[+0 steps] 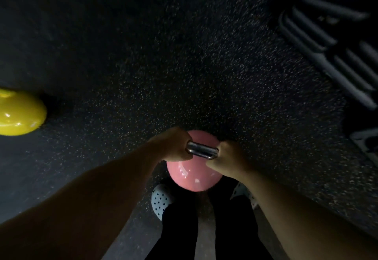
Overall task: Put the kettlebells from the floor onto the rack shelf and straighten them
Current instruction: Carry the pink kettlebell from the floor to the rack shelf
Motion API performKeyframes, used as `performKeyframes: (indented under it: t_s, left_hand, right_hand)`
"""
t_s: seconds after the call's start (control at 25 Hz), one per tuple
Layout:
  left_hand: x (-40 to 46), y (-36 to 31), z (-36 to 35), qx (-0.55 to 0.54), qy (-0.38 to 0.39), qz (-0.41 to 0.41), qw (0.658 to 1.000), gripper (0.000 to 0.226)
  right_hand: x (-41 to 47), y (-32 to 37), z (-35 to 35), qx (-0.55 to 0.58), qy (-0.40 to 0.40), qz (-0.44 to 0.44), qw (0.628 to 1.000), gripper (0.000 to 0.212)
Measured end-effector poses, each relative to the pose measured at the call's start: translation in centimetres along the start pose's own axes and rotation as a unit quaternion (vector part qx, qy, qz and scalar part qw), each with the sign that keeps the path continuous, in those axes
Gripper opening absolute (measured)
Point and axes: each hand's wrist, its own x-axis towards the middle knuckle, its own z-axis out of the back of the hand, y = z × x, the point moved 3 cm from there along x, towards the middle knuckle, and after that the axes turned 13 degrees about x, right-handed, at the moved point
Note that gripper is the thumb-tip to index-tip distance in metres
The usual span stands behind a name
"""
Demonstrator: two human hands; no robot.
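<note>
We see dark rubber flooring (163, 65) flecked with pale specks, spreading out ahead of the hands and to either side of them. Below the hands, a pale clog (161, 200) with dark round holes sits on the left, and the edge of a second clog (244, 195) shows just under the right wrist. Black trouser legs (180, 231) run down from the clogs to the bottom edge. Far up and right of the hands, blurred dark ribbed bars (327, 55) lie in shadow; we cannot tell what they belong to.

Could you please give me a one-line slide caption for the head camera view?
Both hands, left hand and right hand, grip the pink kettlebell by its metal handle; a yellow kettlebell sits left.
</note>
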Motion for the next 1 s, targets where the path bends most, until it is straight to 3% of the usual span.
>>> performKeyframes:
  t_s: [0.2,0.28,0.44,0.64,0.76,1.0]
  left_hand:
    - [2.3,-5.5,13.1,0.060,-0.059,-0.057,0.995,0.011]
    - [3.4,-7.7,19.0,0.083,-0.102,-0.058,0.990,0.017]
    - [4.9,-12.5,31.5,0.097,-0.186,-0.069,0.975,0.032]
    - [10.4,-16.4,45.5,0.153,-0.279,-0.123,0.940,0.020]
    - [14.7,-17.6,53.0,0.159,-0.283,-0.170,0.930,0.016]
    - [22.5,-18.5,64.9,0.188,-0.295,-0.229,0.908,0.010]
  right_hand:
    - [-1.6,3.6,11.7,0.048,-0.064,-0.002,0.997,0.024]
    - [-1.2,5.1,17.3,0.041,-0.083,0.028,0.995,0.014]
    - [-0.9,9.1,30.2,0.005,-0.151,0.084,0.985,0.018]
    - [1.2,13.1,44.0,-0.047,-0.254,0.123,0.958,0.021]
    - [4.0,15.3,51.0,-0.055,-0.298,0.128,0.944,0.034]
    - [9.7,19.1,60.7,-0.041,-0.369,0.134,0.919,0.025]
